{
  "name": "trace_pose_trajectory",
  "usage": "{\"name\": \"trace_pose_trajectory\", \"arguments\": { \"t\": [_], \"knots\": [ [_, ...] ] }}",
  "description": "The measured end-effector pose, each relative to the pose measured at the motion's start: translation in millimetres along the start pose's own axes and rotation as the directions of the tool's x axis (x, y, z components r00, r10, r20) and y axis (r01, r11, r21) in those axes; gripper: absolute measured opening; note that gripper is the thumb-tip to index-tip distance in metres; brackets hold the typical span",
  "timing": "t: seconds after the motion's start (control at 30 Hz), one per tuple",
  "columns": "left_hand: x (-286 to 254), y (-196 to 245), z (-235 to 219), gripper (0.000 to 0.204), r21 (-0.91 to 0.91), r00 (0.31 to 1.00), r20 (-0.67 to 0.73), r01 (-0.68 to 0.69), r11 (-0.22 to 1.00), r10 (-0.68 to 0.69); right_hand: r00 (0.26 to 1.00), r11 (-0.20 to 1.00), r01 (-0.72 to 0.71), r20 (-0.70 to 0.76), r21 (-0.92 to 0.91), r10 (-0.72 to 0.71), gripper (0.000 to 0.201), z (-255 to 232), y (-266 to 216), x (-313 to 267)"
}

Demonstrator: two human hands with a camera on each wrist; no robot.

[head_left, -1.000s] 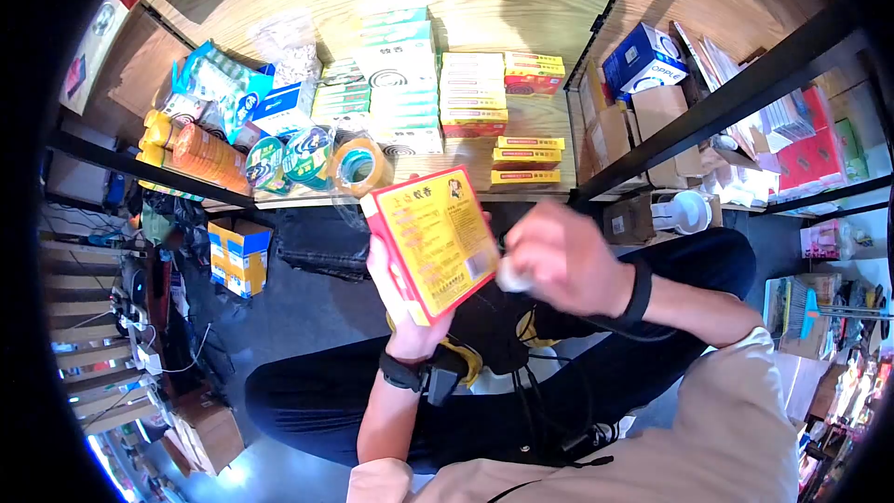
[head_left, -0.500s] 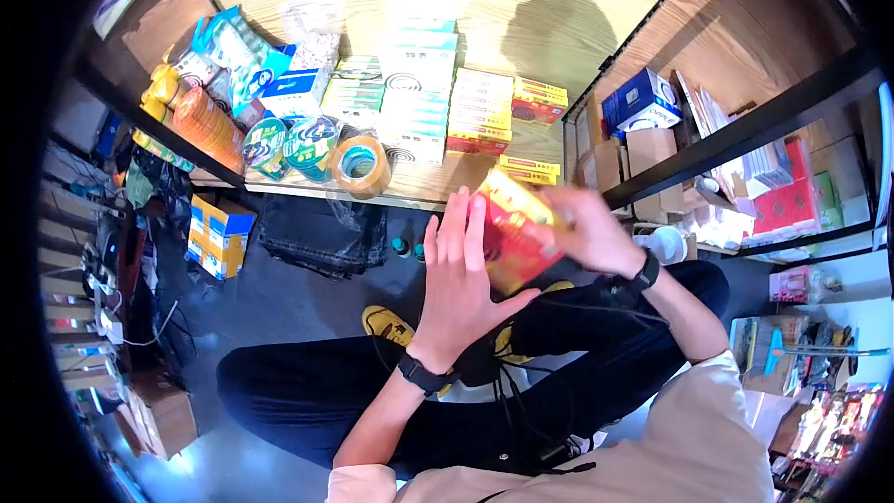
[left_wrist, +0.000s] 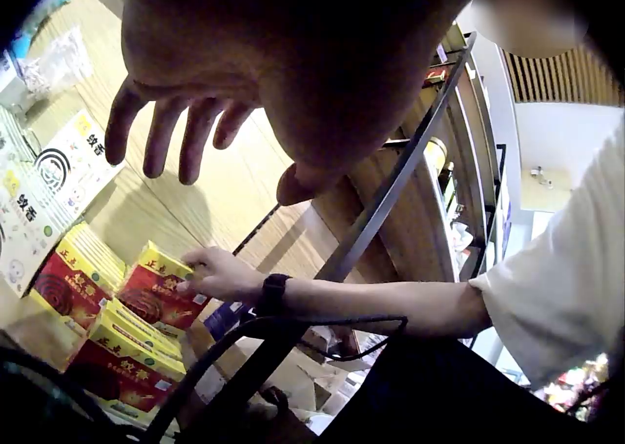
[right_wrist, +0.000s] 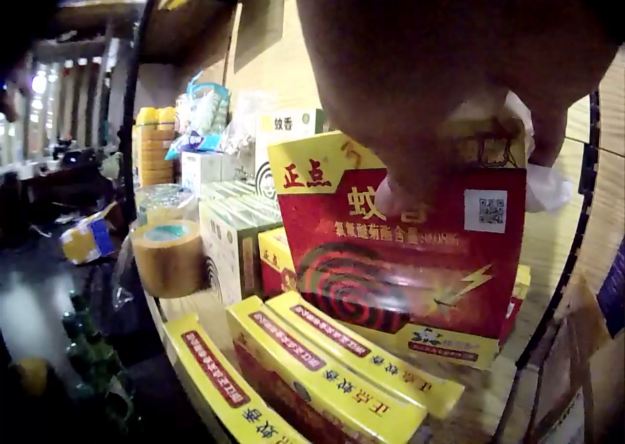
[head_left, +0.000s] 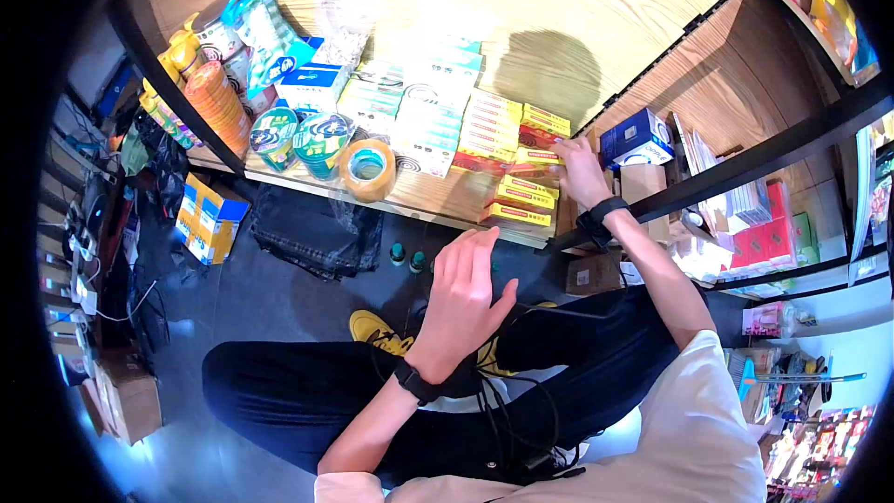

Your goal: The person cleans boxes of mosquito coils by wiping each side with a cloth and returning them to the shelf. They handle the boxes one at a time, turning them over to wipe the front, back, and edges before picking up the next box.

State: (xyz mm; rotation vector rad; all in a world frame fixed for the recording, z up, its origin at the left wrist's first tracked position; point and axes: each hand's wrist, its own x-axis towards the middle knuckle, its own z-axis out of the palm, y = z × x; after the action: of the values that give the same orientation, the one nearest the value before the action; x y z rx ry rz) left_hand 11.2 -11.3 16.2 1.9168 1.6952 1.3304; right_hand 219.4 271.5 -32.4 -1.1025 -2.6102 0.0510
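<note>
My right hand (head_left: 585, 175) grips the top of a red and yellow box (right_wrist: 391, 239), with something white between the fingers. That box stands on the shelf behind several flat yellow boxes (head_left: 521, 197) near the front edge. Stacked yellow boxes (head_left: 490, 126) and green-white boxes (head_left: 433, 121) are to its left. In the head view my left hand (head_left: 458, 303) is held in the air below the shelf edge, fingers extended and holding nothing; in the left wrist view its fingers (left_wrist: 200, 137) hang apart.
A tape roll (head_left: 367, 169), round green tubs (head_left: 321, 142) and a blue-white box (head_left: 314, 87) are on the shelf's left part. A black metal post (head_left: 736, 168) runs beside the right hand. A blue box (head_left: 637, 138) lies past it; an orange-blue carton (head_left: 210, 220) stands on the floor.
The red and yellow box has gone from between both hands to the shelf in my right hand. My left hand has let go of it and stays lower, while the view has shifted.
</note>
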Motion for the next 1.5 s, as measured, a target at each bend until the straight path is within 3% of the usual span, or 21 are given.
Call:
{"name": "trace_pose_trajectory", "arguments": {
  "t": [0.2, 0.3, 0.37, 0.57, 0.63, 0.7, 0.73, 0.77, 0.8, 0.83, 0.87, 0.9, 0.93, 0.97, 1.03, 1.1, 1.33, 1.4, 1.43, 1.5],
  "knots": [
    [2, -4, 4, 0.059, 0.008, 0.998, 0.059, -0.006, 1.0, 0.005, 0.992, 0.998, 0.041, 0.117, 0.046, -0.046, 0.032, 44, 24, 9],
    [4, -5, 6, 0.054, 0.019, 0.995, 0.095, 0.01, 1.0, -0.012, 0.994, 0.995, 0.075, 0.079, 0.07, -0.08, 0.032, 78, 39, 8],
    [5, -6, 8, 0.051, 0.026, 0.992, 0.126, 0.02, 0.999, -0.023, 0.99, 0.996, 0.038, 0.132, 0.087, -0.049, 0.033, 92, 45, 6],
    [0, -12, 15, 0.044, 0.06, 0.987, 0.157, 0.008, 0.998, -0.017, 0.962, 0.995, 0.039, 0.264, 0.094, -0.063, 0.029, 101, 62, 10],
    [1, -11, 15, 0.043, 0.064, 0.986, 0.167, 0.005, 0.998, -0.015, 0.911, 0.995, 0.064, 0.404, 0.073, -0.088, 0.032, 99, 72, 18],
    [1, -9, 14, 0.041, 0.065, 0.985, 0.172, 0.002, 0.998, -0.013, 0.906, 0.997, 0.053, 0.416, 0.062, -0.075, 0.035, 92, 75, 28],
    [1, -9, 13, 0.04, 0.068, 0.985, 0.174, -0.002, 0.998, -0.01, 0.84, 0.984, -0.166, 0.532, 0.068, 0.105, 0.037, 83, 72, 35],
    [2, -8, 13, 0.04, 0.073, 0.984, 0.176, -0.007, 0.997, -0.006, 0.724, 0.925, -0.377, 0.637, 0.046, 0.263, 0.039, 75, 69, 44],
    [2, -9, 14, 0.04, 0.074, 0.985, 0.175, -0.008, 0.997, -0.005, 0.794, 0.935, -0.35, 0.549, 0.062, 0.261, 0.035, 81, 80, 48],
    [2, -10, 14, 0.039, 0.068, 0.985, 0.174, -0.005, 0.998, -0.007, 0.796, 0.935, -0.348, 0.547, 0.064, 0.259, 0.035, 81, 87, 53],
    [1, -11, 14, 0.039, 0.064, 0.985, 0.174, -0.001, 0.998, -0.011, 0.909, 0.972, -0.229, 0.346, -0.049, 0.232, 0.033, 81, 93, 57],
    [1, -11, 14, 0.039, 0.07, 0.984, 0.176, -0.001, 0.998, -0.011, 0.977, 0.973, -0.134, 0.137, -0.185, 0.161, 0.032, 82, 94, 59],
    [0, -11, 14, 0.039, 0.07, 0.984, 0.179, 0.0, 0.998, -0.013, 0.994, 0.957, -0.105, -0.047, -0.271, 0.096, 0.028, 84, 94, 56],
    [0, -12, 13, 0.039, 0.072, 0.983, 0.181, -0.001, 0.997, -0.013, 0.994, 0.958, -0.107, -0.053, -0.266, 0.097, 0.028, 86, 94, 58],
    [0, -13, 14, 0.038, 0.075, 0.984, 0.18, -0.004, 0.997, -0.01, 0.996, 0.895, -0.071, 0.013, -0.44, 0.086, 0.049, 101, 111, 61],
    [0, -14, 13, 0.038, 0.074, 0.984, 0.179, 0.001, 0.997, -0.014, 0.999, 0.898, -0.048, -0.021, -0.437, 0.044, 0.054, 116, 114, 56],
    [1, -17, 16, 0.037, 0.072, 0.979, 0.202, 0.017, 0.997, -0.031, 0.996, 0.938, -0.077, 0.01, -0.339, 0.086, 0.053, 111, 108, 51],
    [0, -19, 16, 0.037, 0.076, 0.977, 0.209, 0.018, 0.997, -0.034, 0.996, 0.964, -0.04, -0.083, -0.264, 0.019, 0.031, 104, 104, 54],
    [0, -19, 16, 0.037, 0.072, 0.977, 0.211, 0.017, 0.997, -0.032, 0.996, 0.964, -0.04, -0.083, -0.262, 0.019, 0.031, 101, 100, 55],
    [-1, -21, 16, 0.036, 0.071, 0.977, 0.211, 0.016, 0.997, -0.031, 0.985, 0.972, -0.174, -0.023, -0.155, 0.173, 0.024, 102, 96, 58]
  ]
}}
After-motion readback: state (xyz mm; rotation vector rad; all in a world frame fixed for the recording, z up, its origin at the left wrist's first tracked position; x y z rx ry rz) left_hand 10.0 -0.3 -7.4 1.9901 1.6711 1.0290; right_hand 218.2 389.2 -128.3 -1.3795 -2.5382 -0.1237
